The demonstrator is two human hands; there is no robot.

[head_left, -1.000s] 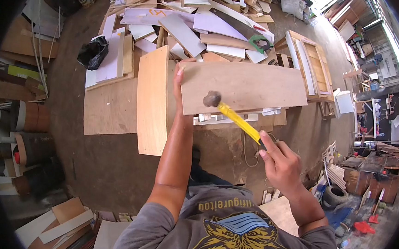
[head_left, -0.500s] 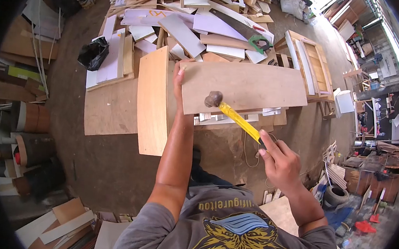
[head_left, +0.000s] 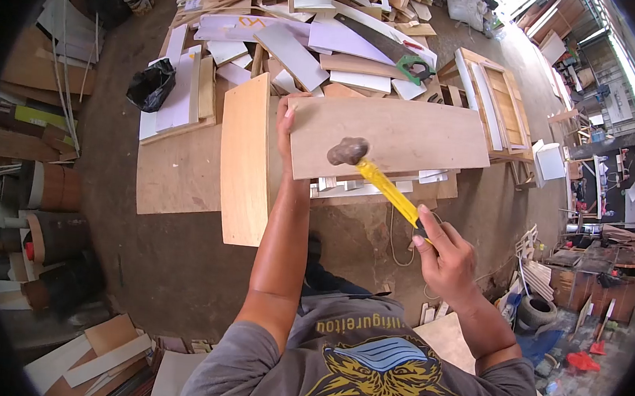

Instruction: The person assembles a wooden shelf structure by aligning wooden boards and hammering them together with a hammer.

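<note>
My left hand [head_left: 285,127] grips the left end of a brown wooden board [head_left: 410,131], with the thumb on its face and the other fingers mostly hidden behind it. In my right hand [head_left: 447,257] is the dark grip of a hammer [head_left: 388,192] with a yellow handle. Its dark head overlaps the board's face in this view; whether they touch is hard to tell. Just left of my left hand stands a lighter, long panel [head_left: 245,163], joined or close to the brown board's left end.
A heap of wood offcuts [head_left: 291,49] fills the far side, with a green-handled saw [head_left: 415,69] on it. A black plastic bag [head_left: 151,85] lies at the left. Framed wooden panels [head_left: 497,100] stand to the right. A tire [head_left: 535,312] is at lower right.
The hammer head has shifted slightly right and turned a little. My left hand stays on the board, which has barely moved.
</note>
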